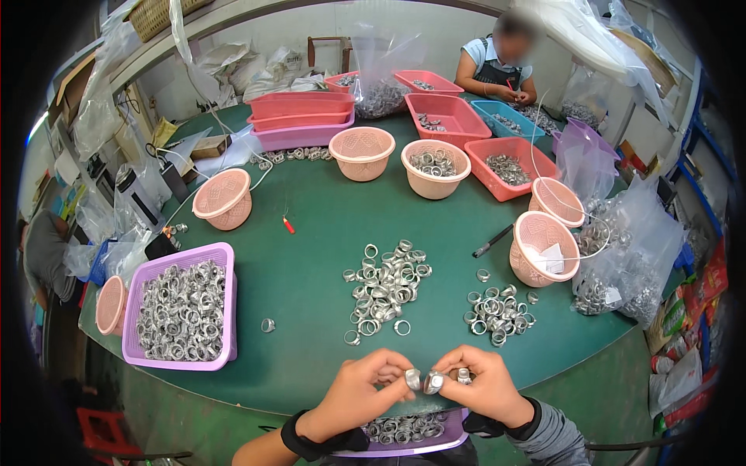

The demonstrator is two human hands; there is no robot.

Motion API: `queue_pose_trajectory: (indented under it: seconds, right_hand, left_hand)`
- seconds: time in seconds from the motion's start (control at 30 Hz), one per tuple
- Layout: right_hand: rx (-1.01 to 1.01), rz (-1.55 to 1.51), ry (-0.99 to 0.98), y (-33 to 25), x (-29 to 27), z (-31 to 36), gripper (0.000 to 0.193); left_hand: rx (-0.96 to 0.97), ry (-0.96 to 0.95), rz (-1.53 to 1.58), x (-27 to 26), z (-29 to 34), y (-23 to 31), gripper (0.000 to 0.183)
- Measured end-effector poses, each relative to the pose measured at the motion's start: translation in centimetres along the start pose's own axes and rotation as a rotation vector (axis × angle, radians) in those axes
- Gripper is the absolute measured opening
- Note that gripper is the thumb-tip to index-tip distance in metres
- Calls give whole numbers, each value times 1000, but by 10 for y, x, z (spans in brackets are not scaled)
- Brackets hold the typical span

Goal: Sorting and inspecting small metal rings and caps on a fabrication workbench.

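At the near edge of the green table, my left hand (361,388) pinches a silver metal ring (413,379) between thumb and fingers. Close beside it, my right hand (489,388) grips another silver ring (433,383), and one more ring (464,376) sits among its curled fingers. The two hands almost meet. Beyond them lies a larger heap of rings (385,287), with a smaller heap (499,314) to its right. A single ring (268,325) rests apart on the left. Below my hands, partly hidden by my forearms, a purple tray (416,449) holds many rings.
A purple basket (232,303) full of rings stands left. Pink bowls (363,147) and red trays (447,116) line the far side. A black pen (492,241) and a red-handled tool (288,225) lie on the table (311,272). Another person (497,66) sits at the far right.
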State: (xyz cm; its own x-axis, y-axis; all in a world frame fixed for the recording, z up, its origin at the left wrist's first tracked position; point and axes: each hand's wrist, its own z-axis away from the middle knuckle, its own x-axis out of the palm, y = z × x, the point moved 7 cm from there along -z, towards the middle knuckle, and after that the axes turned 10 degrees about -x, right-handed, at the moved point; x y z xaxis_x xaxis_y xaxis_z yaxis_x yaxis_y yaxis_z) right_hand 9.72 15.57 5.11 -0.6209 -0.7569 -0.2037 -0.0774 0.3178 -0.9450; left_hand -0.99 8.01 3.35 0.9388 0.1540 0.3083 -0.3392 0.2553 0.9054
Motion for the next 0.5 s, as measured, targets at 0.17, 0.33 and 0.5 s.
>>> queue_pose_trajectory:
  seconds: [0.17,0.33,0.5]
  right_hand:
    - [-37,273,0,-11,-4,-7,16]
    - [-142,348,-8,-19,-6,-7,13]
    - [-67,23,-103,-7,-1,-3,14]
  left_hand:
    - [417,347,-669,-2,10,30,12]
    - [464,335,-763,5,8,33,13]
    - [431,442,-779,-7,18,17,14]
